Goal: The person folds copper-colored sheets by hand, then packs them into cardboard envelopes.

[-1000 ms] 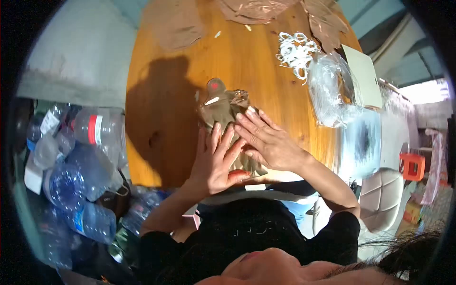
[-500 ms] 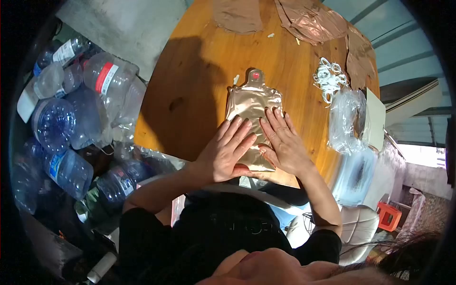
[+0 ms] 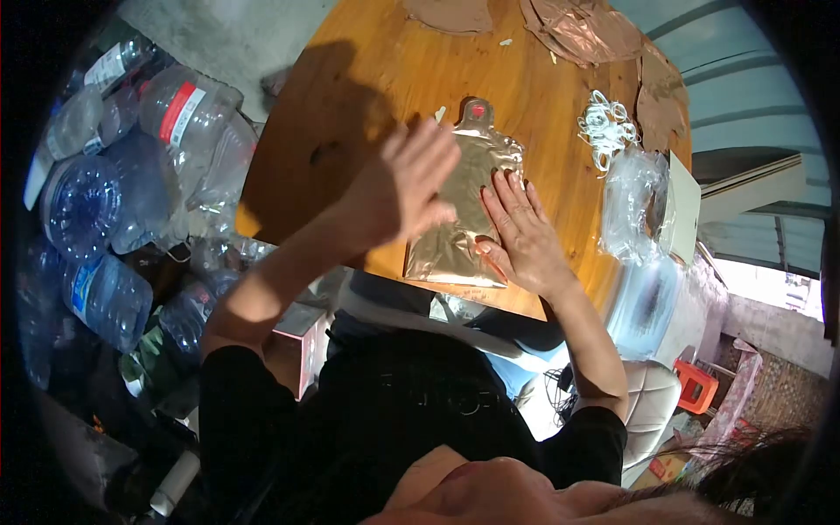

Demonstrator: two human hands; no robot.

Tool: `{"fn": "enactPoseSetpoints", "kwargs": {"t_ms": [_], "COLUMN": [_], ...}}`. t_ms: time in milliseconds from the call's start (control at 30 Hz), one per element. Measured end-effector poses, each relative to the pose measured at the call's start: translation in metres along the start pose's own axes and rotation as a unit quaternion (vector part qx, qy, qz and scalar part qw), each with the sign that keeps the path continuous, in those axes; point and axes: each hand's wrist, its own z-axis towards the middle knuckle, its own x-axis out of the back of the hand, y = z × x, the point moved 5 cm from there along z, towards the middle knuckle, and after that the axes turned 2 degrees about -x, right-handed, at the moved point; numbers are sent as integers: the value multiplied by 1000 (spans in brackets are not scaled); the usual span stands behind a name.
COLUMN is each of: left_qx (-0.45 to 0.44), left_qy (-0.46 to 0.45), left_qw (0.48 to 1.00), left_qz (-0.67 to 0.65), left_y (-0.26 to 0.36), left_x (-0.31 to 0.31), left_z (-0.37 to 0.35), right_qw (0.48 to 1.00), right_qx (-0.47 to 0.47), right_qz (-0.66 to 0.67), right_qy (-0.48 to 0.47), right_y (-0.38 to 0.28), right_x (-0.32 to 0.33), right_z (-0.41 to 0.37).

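A shiny gold foil piece [image 3: 468, 188] with a narrow tab at its far end lies flat near the front edge of the wooden table [image 3: 350, 131]. A small red mark shows on the tab. My right hand [image 3: 523, 236] rests on the foil's right side, palm down, fingers stretched. Raised over the foil's left side, my left hand [image 3: 407, 184] is blurred, with its fingers apart and nothing in it. It covers part of the foil's left edge.
White cords [image 3: 605, 129] lie at the table's right, beside clear plastic packaging [image 3: 634, 206]. Brown foil sheets [image 3: 586, 33] are at the far edge. Large plastic bottles [image 3: 109, 297] are piled left of the table. An orange stool [image 3: 696, 388] stands at lower right.
My left hand has lifted off the foil and moved up and to the left. My right hand still lies on it. The whole view has shifted slightly.
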Motion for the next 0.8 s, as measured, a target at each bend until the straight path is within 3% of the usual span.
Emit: {"fn": "enactPoseSetpoints", "kwargs": {"t_ms": [67, 200, 267, 300, 333, 367, 400, 567, 667, 800], "left_qx": [-107, -116, -104, -105, -111, -106, -101, -93, -93, -106], "left_qy": [-26, -78, -87, -98, -98, -99, -99, -121, -130, -91], "left_qw": [986, 988, 989, 987, 986, 987, 988, 987, 986, 988], "left_qz": [-122, -68, -58, -75, -77, -71, -66, -59, -57, -61], "left_y": [38, 55, 55, 55, 55, 56, 56, 56, 57, 57], "left_x": [-4, -13, -14, -13, -12, -13, -13, -15, -14, -11], "left_z": [-16, -27, -27, -27, -27, -27, -27, -27, -26, -26], "right_qw": [1000, 1000, 993, 980, 980, 892, 736, 688, 726, 716], "right_qx": [-5, -5, -45, -56, -62, -193, -309, -426, -415, -420], "right_qz": [-5, -6, 112, 178, 175, 397, 590, 587, 547, 551], "right_qy": [-9, -5, -10, 68, 70, 98, 120, 30, -34, -84], "right_y": [-1, 2, 6, 7, 6, 18, 26, 37, 36, 32], "right_x": [-1, 1, 3, 15, 18, 17, 12, 21, 23, 20], "right_z": [1, 0, 1, 0, 1, -1, -7, -5, 3, 11]}}
